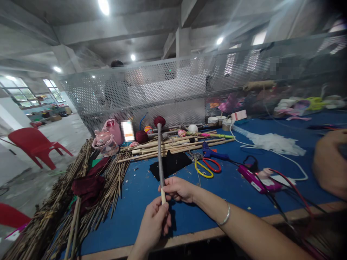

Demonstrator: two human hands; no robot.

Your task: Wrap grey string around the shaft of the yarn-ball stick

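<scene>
A wooden stick [159, 155], wrapped in grey for most of its length, points away from me over the blue table. At its far end is a dark red ball [159, 121]. My left hand [156, 216] is closed round the bare, pale near end. Just above it, my right hand [177, 189] pinches the stick where the grey covering ends. Beyond my hands lie a black cloth [170, 164] and scissors [207, 167] with one yellow and one red handle loop. A blue glue gun [214, 152] rests beside the scissors.
Bundled thin sticks [108, 195] and a dark red cloth [88, 189] cover the left side. A purple power strip [258, 180] with cords lies right, near white plastic [276, 142]. A perforated metal screen [168, 86] stands behind. Another person's hand [330, 162] is at far right.
</scene>
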